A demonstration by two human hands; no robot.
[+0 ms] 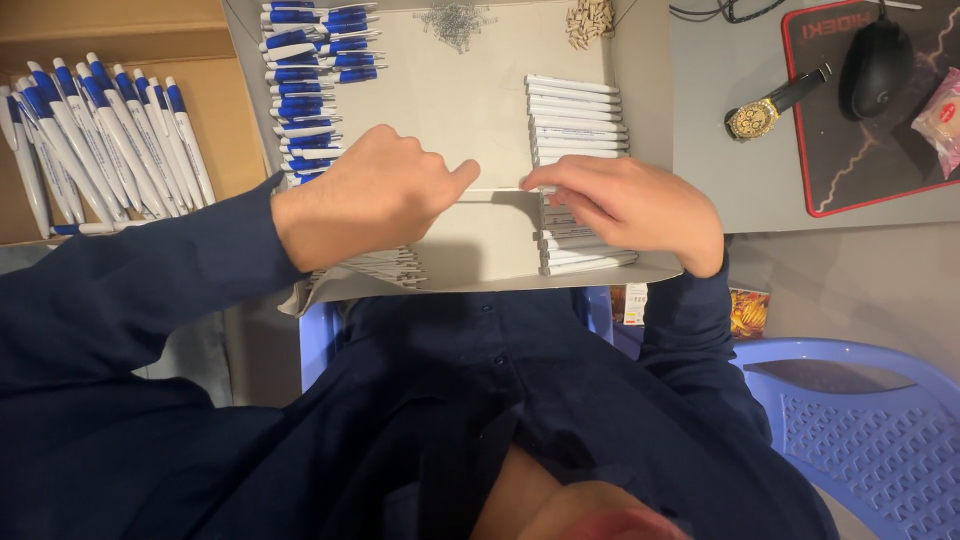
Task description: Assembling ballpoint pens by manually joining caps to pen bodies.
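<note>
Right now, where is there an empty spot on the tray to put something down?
The bare middle of the grey tray, between the blue pen tops and the white barrels. Lower down it is crowded: the left hand and right hand meet there.

The hands hide part of the white barrel and the stack beneath.

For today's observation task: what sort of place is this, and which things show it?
Probably a small desk workshop for assembling pens: finished pens, rows of white barrels, a pile of small springs.
</note>
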